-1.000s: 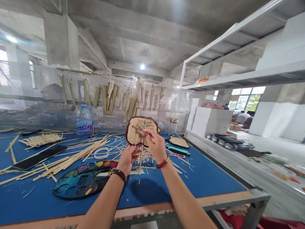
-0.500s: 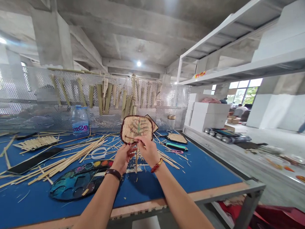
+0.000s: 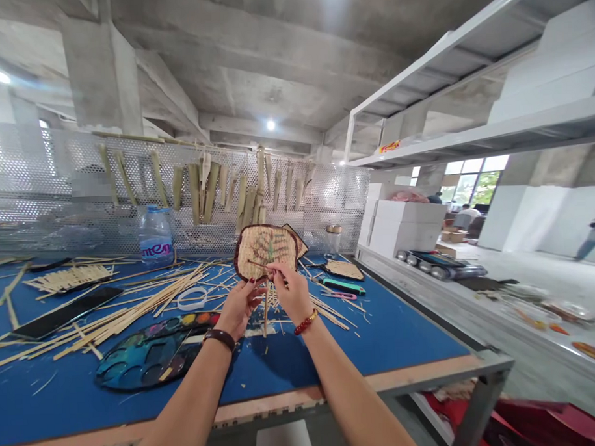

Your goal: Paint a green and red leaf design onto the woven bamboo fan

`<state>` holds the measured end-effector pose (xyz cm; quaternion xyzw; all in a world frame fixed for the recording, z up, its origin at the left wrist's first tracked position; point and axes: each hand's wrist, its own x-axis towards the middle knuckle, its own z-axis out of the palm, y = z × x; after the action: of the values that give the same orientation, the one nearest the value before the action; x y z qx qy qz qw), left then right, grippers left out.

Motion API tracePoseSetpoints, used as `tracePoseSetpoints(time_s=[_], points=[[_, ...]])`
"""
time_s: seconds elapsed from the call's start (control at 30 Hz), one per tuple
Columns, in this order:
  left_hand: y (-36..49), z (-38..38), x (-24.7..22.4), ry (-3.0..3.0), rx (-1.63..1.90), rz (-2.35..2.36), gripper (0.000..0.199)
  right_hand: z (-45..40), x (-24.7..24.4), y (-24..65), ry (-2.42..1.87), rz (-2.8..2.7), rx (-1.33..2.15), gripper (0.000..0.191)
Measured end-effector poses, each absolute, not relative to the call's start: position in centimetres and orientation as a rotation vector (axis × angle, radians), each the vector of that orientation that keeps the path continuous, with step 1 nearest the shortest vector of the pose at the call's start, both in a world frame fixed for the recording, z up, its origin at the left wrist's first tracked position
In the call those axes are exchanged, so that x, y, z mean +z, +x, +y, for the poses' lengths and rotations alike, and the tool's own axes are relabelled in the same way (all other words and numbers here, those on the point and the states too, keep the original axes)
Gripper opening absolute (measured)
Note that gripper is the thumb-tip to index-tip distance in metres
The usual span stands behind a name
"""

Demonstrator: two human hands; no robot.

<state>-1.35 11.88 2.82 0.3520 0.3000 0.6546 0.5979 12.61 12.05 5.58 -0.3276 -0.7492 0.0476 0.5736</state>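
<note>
The left hand (image 3: 239, 308) is closing around the lower edge of a woven fan (image 3: 265, 251), holding it upright above the table (image 3: 284, 386) towards its far edge, while the right hand (image 3: 291, 291) is pinching a thin bamboo strip (image 3: 258, 264) against the fan's face.

Dark leather band (image 3: 220, 339) circling the left wrist, red beaded bracelet (image 3: 305, 323) ringing the right, dark red polish glossing the fingernails (image 3: 251, 280)

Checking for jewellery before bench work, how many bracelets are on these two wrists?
2: a dark brown strap bracelet on the left wrist and a red beaded bracelet on the right wrist.
</note>
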Motion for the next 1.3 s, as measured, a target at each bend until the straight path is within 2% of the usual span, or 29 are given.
tracePoseSetpoints(time_s=[1.3], points=[[-1.55,11.92,2.46,0.890,1.498,0.729,0.020,11.71,5.64,12.97,-0.808,-1.717,0.138,0.025]])
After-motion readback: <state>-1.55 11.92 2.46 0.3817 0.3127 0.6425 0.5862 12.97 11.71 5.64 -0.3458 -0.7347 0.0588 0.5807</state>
